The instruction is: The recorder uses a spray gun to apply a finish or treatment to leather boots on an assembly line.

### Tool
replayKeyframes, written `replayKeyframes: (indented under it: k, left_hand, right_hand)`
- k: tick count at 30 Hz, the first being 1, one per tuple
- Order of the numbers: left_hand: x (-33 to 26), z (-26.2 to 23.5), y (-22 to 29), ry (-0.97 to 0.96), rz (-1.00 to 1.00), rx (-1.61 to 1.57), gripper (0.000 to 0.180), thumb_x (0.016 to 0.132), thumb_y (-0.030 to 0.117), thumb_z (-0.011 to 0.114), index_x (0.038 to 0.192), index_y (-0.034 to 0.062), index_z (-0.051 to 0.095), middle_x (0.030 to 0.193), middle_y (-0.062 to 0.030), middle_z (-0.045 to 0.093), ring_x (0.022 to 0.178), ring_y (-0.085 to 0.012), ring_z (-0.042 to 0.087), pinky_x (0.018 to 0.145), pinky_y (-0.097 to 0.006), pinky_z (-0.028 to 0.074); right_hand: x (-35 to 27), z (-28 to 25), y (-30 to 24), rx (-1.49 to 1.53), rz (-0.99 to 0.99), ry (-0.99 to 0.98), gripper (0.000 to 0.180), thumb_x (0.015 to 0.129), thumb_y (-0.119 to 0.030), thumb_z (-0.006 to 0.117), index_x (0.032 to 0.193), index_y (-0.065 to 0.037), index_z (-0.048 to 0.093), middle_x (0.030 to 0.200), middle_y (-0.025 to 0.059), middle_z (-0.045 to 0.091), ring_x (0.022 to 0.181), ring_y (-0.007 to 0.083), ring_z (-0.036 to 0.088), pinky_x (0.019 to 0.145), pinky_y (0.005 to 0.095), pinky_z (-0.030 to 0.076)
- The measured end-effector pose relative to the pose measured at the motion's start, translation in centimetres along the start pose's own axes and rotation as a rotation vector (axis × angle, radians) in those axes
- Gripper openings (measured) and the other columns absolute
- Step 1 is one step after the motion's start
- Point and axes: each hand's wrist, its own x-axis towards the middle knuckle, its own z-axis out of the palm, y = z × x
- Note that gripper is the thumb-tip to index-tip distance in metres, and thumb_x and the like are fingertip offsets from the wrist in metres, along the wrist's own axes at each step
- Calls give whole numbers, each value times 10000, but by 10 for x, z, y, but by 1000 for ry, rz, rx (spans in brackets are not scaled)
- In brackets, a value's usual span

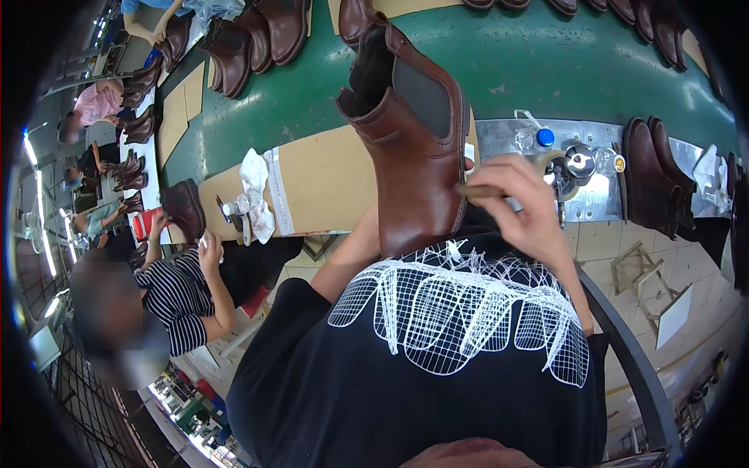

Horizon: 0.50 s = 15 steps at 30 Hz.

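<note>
A brown leather ankle boot (417,175) with a grey elastic side panel stands before me, shaft up and toe toward my body. My left hand (469,164) grips it from behind; only fingertips show past the sole edge, the rest being hidden by the boot. In my right hand (519,195) a small brownish flat piece (477,191) is pinched between thumb and fingers. Its tip touches the boot's edge where the upper meets the sole. I cannot make out exactly what the piece is.
A cardboard sheet (320,183) covers part of the green bench (538,66). Right of the boot stand a clear bottle with a blue cap (544,138) and a metal-topped container (580,161). More brown boots (651,179) stand farther right. A co-worker in stripes (175,292) handles another boot at left.
</note>
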Motion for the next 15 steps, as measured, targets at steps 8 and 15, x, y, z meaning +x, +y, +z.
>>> replayKeyframes:
  k: [8,15]
  left_hand:
    - [1,-3,6,-73,-19,-260,420,974,54,579,1366,-29,454,1266,-131,571,1075,-200,635,865,-286,568]
    - [2,-1,10,-76,-6,-383,412,939,43,617,1325,-23,489,1226,-119,586,1053,-190,636,853,-283,565]
  right_hand:
    - [-8,-1,19,-75,9,-49,245,779,38,682,1005,-54,662,938,96,634,896,290,622,773,372,498]
    - [-3,8,15,-74,-85,-70,264,763,55,680,1006,-46,660,947,105,642,884,288,633,752,370,506]
